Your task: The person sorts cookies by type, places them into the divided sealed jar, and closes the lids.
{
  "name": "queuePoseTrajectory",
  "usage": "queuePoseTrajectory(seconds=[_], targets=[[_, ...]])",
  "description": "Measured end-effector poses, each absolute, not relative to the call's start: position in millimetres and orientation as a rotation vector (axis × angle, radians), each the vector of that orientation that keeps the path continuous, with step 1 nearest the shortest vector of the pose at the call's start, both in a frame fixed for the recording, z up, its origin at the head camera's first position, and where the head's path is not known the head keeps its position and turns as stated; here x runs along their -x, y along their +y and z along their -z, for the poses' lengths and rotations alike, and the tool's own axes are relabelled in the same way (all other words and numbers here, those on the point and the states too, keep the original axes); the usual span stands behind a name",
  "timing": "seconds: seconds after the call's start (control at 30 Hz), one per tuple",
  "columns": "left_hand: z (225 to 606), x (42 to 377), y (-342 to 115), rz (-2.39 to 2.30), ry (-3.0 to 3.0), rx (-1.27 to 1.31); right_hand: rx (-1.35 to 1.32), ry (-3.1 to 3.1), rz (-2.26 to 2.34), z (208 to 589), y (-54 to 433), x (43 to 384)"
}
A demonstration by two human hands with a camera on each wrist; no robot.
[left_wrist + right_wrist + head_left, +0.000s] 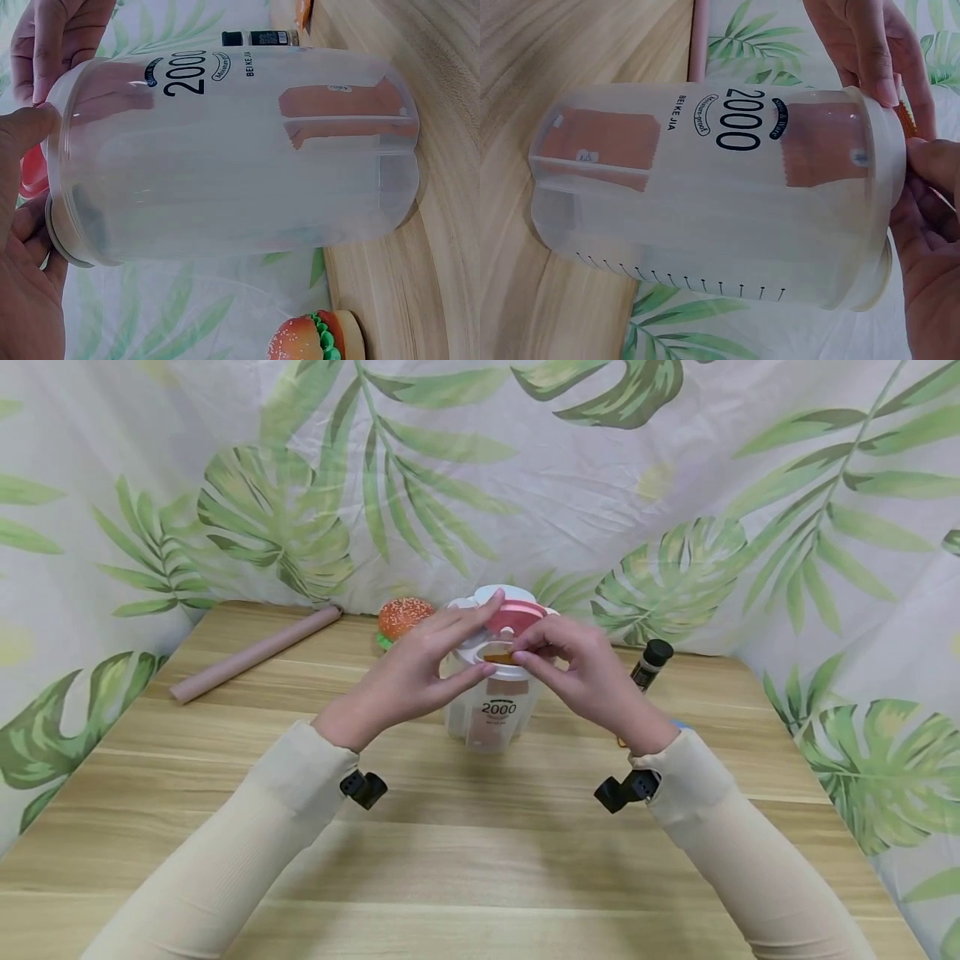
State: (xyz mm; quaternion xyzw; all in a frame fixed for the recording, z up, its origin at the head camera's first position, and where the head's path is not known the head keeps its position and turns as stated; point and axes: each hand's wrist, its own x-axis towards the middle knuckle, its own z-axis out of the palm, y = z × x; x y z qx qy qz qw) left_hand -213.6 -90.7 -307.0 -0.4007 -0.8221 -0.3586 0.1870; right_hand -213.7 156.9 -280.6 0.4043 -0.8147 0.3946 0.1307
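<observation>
A clear plastic storage jar [495, 718] marked 2000 stands upright on the table, its white lid with the red flip cap [517, 621] raised. My left hand [408, 668] holds the lid, thumb on the front rim and fingers spread along the far left side. Over the opening, my right hand [581, 668] pinches a small orange-brown packet [497, 658] with a ridged edge, seen partly in the right wrist view. Inside the jar, one pinkish-brown packet [604, 139] lies at the bottom. Another pinkish-brown patch [821, 146] shows behind the wall near the top.
A toy hamburger [405, 618] sits behind my left hand. A long pinkish roll [255, 656] lies at the table's back left. To the right stands a black-capped bottle [651, 664]; a small orange thing [621, 742] is mostly hidden by my right wrist.
</observation>
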Motion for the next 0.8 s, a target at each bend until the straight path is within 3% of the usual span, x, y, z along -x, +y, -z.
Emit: queuePoseTrajectory(seconds=[0.8], targets=[[307.0,212.5,-89.7,1.000,-2.321,1.117,-1.230,-2.404,-1.015,277.8,160.4,211.2]])
